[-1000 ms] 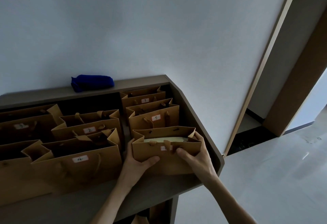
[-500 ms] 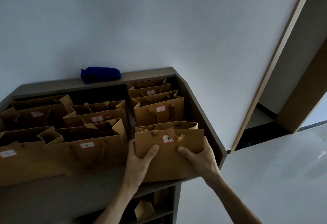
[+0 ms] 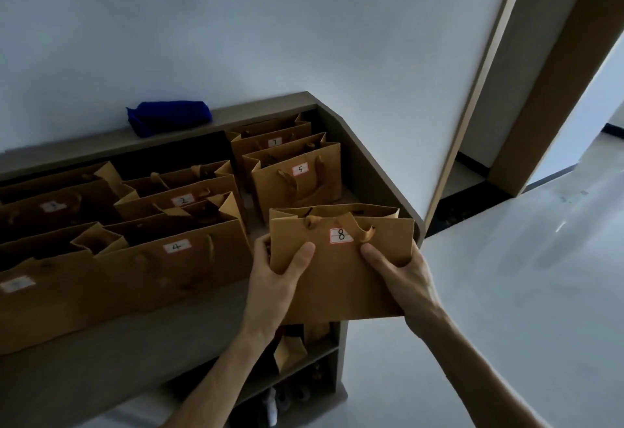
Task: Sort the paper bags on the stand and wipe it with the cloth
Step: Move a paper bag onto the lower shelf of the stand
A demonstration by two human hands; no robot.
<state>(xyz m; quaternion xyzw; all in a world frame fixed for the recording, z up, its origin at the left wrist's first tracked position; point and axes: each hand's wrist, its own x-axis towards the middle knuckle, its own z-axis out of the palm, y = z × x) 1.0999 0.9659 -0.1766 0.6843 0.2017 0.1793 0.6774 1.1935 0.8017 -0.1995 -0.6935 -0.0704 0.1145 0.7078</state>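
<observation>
Both hands held the paper bag numbered 8 (image 3: 341,258) at the right end of the stand (image 3: 371,171). The left hand (image 3: 277,275) gripped the bag's left edge, thumb laid across the front face and fingers wrapped behind; the right hand (image 3: 401,279) gripped the right side the same way, thumb just below the label. The bag was tilted with its front toward the camera and its bottom edge appeared to overhang the stand's front lip, so it was probably lifted clear rather than resting. Holding it by both sides likely kept the soft paper from folding and let the number be read before a place was chosen.

The other bags stood upright inside the stand's recessed top: bag 5 (image 3: 297,181) just behind, bag 7 (image 3: 273,139) behind that, bag 2 (image 3: 182,196) and bag 4 (image 3: 175,258) to the left, with more bags further left whose labels were too dim to read. They stood out of numerical order, so sorting seemed unfinished. The blue cloth (image 3: 169,117) lay bundled on the raised back ledge against the wall, untouched, well apart from the hands.

The stand was a dark grey unit with open shelves below holding indistinct items. A plain pale wall (image 3: 270,22) rose behind it, a wood-trimmed doorway (image 3: 553,90) opened to the right, and the floor (image 3: 523,292) was pale and glossy.
</observation>
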